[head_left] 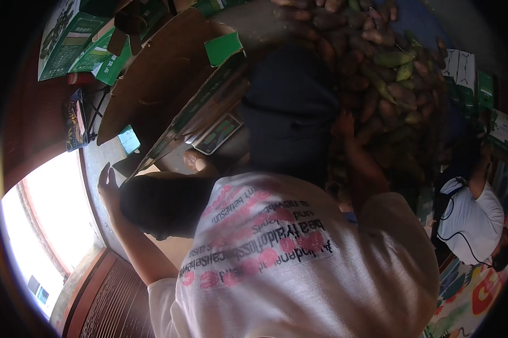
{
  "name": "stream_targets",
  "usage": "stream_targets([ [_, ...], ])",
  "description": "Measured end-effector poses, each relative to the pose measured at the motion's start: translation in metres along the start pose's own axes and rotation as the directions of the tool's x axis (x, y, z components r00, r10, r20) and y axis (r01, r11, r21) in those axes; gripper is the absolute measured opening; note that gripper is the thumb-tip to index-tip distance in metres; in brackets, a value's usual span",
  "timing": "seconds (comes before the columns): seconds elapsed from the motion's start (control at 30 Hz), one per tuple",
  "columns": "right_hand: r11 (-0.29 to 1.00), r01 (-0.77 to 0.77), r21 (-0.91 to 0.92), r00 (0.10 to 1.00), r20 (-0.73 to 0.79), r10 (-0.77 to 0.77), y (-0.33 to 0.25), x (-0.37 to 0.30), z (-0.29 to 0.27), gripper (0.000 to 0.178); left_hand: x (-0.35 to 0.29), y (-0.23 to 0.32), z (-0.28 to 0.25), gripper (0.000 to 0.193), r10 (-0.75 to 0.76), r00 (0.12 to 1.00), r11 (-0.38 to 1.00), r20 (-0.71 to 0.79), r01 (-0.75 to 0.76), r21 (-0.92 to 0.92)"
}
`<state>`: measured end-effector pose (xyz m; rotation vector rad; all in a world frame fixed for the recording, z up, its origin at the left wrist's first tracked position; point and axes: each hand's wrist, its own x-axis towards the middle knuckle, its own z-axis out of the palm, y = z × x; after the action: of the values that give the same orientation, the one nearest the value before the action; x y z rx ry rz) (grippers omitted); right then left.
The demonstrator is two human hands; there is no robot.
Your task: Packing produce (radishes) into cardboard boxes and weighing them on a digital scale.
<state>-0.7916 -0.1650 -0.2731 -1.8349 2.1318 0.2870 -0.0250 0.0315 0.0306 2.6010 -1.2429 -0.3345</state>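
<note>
My left hand (108, 183) is raised at the left beside the near edge of a large open cardboard box (158, 84). Its fingers are stretched out and apart, with nothing visible in them. On the other side, my right hand (344, 125) reaches to the near left edge of a big pile of long, reddish-brown and green fruits or tubers (398, 93). Its fingers are dark and partly hidden among the pieces, so whether it grips one cannot be made out. The box stands tilted, its brown inside facing left and a green flap (223, 49) folded at the top.
Green printed boxes (73, 42) are stacked at the far left, near a dark picture-covered packet (76, 121). A white-rimmed dark panel (219, 134) lies by the open box. At the right, another person in a white shirt (471, 222) reaches toward a small green-and-white box (501, 129).
</note>
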Motion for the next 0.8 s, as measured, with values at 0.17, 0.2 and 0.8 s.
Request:
stream_targets([
  [0.17, 0.988, 0.059, -0.146, 0.988, 0.147, -0.037, -0.029, -0.008, -0.039, 0.088, 0.004, 0.011, 0.005, 0.033, -0.004, 1.000, 1.000, -0.001, 0.004, -0.031],
  [0.2, 0.987, 0.049, -0.151, 0.989, 0.145, -0.027, -0.017, -0.012, -0.030, 0.088, 0.007, 0.010, 0.006, 0.033, 0.002, 1.000, 0.999, 0.005, -0.002, -0.037],
  [0.8, 0.894, 0.379, -0.238, 0.925, 0.061, -0.375, 0.033, -0.064, -0.066, 0.099, 0.002, 0.014, 0.001, 0.034, -0.068, 0.997, 0.996, 0.020, 0.069, -0.055],
])
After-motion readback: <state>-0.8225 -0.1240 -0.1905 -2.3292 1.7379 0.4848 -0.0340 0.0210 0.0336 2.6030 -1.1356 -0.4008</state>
